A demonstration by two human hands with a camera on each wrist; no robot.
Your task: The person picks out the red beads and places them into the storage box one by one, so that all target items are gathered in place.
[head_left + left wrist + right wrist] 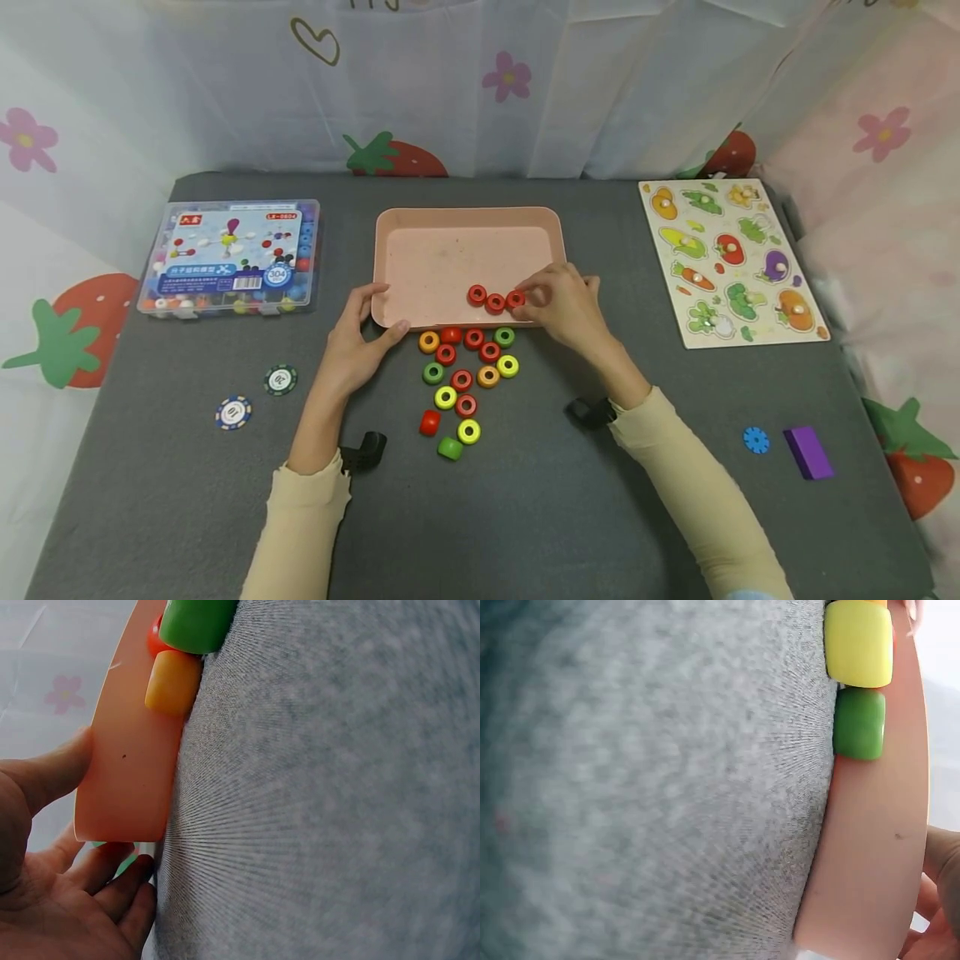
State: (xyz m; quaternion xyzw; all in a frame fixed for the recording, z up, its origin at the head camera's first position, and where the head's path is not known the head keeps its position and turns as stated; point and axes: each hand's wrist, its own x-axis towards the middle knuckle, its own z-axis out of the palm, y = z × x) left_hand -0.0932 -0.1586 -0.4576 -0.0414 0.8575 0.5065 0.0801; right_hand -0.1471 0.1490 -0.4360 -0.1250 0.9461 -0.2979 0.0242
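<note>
A shallow pink tray [468, 218] lies in the middle of the table. My left hand [351, 346] holds its near left corner; in the left wrist view the thumb [64, 766] is at the rim and the fingers curl past the corner. Inside, along the near wall, sit red ring beads in a row. My right hand [566, 304] reaches over the near right rim and pinches the rightmost red bead [515, 300] beside a second red bead [495, 303]. Several red, yellow, green and orange beads, such as a yellow one [468, 431], lie loose before the tray.
A clear plastic box [228, 258] of colourful parts stands at the left, with a green chip [281, 380] and a blue chip [233, 412] nearer. To the right are a vegetable puzzle board [678, 321], a small blue disc [756, 440] and a purple block [808, 453].
</note>
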